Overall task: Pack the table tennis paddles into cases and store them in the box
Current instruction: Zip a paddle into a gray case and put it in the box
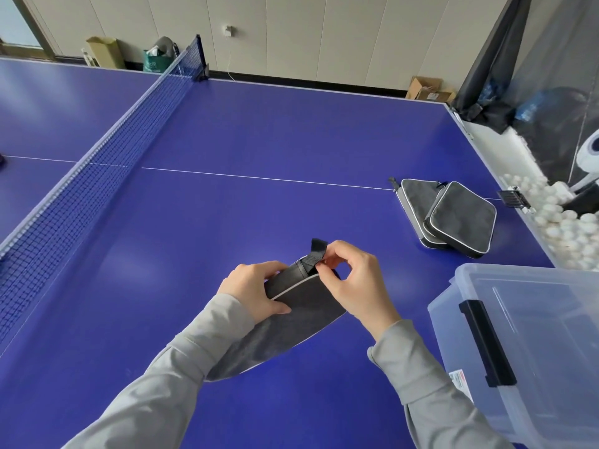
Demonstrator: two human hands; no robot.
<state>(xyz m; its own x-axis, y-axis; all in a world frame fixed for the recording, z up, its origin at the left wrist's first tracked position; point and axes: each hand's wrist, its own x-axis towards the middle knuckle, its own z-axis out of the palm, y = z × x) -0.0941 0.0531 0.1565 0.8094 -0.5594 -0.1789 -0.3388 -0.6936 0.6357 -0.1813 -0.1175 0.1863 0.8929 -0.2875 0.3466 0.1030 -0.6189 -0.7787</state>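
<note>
A dark grey paddle-shaped case point(291, 322) with a pale piped edge lies tilted over the blue table, held by both hands. My left hand point(256, 290) grips its narrow upper end from the left. My right hand point(353, 286) pinches the top of the case by its black strap loop point(316, 254), which sticks up. No paddle is visible; the case's inside is hidden. Two more grey cases point(453, 218), one overlapping the other, lie on the table to the right. A clear plastic box point(531, 351) with a black latch stands at the near right.
The blue table tennis table point(227, 222) spreads all around, with its net point(97, 150) crossing at the left. Beyond the right edge lies a trough of several white balls point(564, 222) and a black net curtain. Cardboard boxes stand along the far wall.
</note>
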